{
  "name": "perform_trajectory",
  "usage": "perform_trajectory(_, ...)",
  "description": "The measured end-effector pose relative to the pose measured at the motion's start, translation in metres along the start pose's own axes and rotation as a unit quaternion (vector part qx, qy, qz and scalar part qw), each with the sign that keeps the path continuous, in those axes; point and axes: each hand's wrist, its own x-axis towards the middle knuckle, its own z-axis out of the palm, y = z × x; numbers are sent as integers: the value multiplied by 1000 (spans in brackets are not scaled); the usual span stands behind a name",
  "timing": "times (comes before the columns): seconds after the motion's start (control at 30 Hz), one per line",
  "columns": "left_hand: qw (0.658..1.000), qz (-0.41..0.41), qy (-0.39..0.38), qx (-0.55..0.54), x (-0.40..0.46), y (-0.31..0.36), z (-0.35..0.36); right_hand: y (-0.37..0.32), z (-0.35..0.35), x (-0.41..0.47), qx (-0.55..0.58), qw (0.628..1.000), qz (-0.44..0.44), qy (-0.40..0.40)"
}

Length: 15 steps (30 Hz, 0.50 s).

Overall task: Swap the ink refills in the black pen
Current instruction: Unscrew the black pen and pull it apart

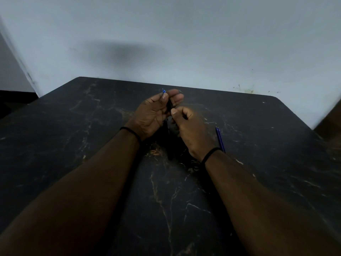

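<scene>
Both bare forearms enter from the near edge and extend across the black, marble-patterned tabletop [92, 126], which is veined with pale and tan streaks. Each wrist carries a thin black band, the left one [132, 132] and the right one [210, 154]. Two slim blue ink refills [220, 138] lie side by side on the tabletop, just right of the right wrist and partly hidden behind it. The right hand [190, 130] is curled, thumb and forefinger pinched together at the black pen barrel [168, 106]. The left hand [153, 115] is cupped palm-up with fingers closed around the same barrel, holding it raised above the tabletop between the two hands. A blue refill tip [163, 91] protrudes from the far end of the barrel, beyond the left fingertips. The barrel's lower portion is lost in shadow. Beyond the tabletop's far edge stands a plain pale grey wall [184, 34] bearing a soft shadow and small marks at right.
</scene>
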Motion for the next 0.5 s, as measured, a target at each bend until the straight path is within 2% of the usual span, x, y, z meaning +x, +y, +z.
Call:
perform_trajectory(0.1, 999, -16, -16, -34, 1, -2, -2, -1, -1, -2, 10, 1000, -6, 6)
perform_trajectory(0.33, 999, -11, -6, 38, 0, -2, 0, -2, -1, 0, -7, 1000, 27, 9)
perform_trajectory(0.5, 1000, -6, -8, 7, 1, -3, 0, -2, -2, -2, -4, 1000, -3, 24)
